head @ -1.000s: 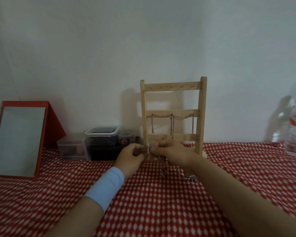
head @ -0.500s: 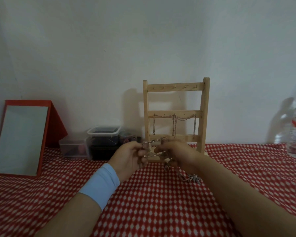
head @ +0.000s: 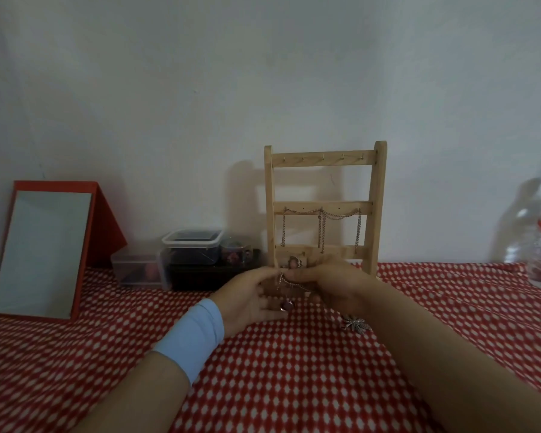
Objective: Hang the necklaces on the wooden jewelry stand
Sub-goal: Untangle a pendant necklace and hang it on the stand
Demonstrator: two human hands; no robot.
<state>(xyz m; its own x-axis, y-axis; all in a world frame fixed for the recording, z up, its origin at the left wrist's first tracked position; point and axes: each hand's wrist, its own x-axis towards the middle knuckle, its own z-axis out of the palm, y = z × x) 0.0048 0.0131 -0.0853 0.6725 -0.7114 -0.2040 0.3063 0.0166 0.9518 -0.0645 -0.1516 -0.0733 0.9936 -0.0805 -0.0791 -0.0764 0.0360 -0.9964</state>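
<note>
The step in hand seems to be untangling a necklace [head: 284,281] and drawing it out so that one clean loop can go over a peg of the wooden stand [head: 377,214]. It would go best if the two hands drew slowly apart, kept the fine chain lightly taut, and lifted it clear of the cloth [head: 294,385] before reaching for a free peg. A snag or a dropped end is the likely trouble. The left hand [head: 250,296] and right hand [head: 336,289] meet fingertip to fingertip, each with fingers curled and pinched on the necklace. The chain runs in the narrow gap between the left fingertips [head: 270,274] and the right fingers [head: 308,273], with a small loop rising just above them and strands drooping below. The stand is just behind the fingers, its middle bar already carrying a hung chain [head: 338,215] well above them. A leaf-shaped pendant [head: 356,324] lies on the cloth below the right wrist.
</note>
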